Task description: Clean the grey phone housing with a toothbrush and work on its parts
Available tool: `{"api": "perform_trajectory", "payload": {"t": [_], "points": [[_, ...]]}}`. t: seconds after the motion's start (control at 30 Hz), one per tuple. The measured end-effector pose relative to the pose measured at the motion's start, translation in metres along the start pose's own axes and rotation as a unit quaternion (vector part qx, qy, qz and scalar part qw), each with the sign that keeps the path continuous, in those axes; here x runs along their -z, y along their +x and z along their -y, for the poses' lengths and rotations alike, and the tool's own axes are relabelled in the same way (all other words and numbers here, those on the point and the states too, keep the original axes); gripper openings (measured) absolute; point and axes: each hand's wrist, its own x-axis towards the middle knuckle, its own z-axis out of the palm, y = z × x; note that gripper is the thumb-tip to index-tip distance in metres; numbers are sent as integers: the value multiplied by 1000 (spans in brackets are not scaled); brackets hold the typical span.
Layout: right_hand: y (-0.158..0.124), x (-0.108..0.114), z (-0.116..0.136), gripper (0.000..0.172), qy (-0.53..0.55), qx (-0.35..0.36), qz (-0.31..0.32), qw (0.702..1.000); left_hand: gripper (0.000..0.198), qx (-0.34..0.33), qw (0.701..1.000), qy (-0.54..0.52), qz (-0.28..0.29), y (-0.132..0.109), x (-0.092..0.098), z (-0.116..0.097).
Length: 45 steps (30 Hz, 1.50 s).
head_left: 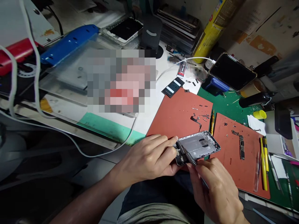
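Head view, and I'm watching the left hand (151, 157) clamping its fingers on one end of an opened phone housing (197, 143), holding it tilted by the near edge of an orange mat (170, 113). The right hand (213, 183) is pinching a ridged tool (191, 157), its tip lying over the housing's left end. Beyond, a gold screwdriver (212, 123) is resting between the mat and a second one (227, 165), where a slim circuit board (242, 147) is lying.

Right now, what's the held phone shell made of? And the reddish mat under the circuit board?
The phone shell looks like metal: grey and satiny, with a soft sheen. The reddish mat is maybe silicone or rubber: dull and smooth, with rounded corners.
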Motion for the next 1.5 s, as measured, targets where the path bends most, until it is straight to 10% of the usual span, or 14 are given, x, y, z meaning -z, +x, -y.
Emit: {"api": "perform_trajectory", "payload": {"t": [0.37, 1.03, 1.5], "points": [[34, 27, -18, 31, 37, 63, 142, 987, 11, -4, 1000, 23, -11, -5, -5, 1], [48, 37, -9, 26, -22, 141, 204, 968, 12, -6, 1000, 13, -21, -8, -5, -1], [19, 4, -4, 9, -65, 136, 46, 987, 15, -5, 1000, 8, -26, -7, -7, -1]]}}
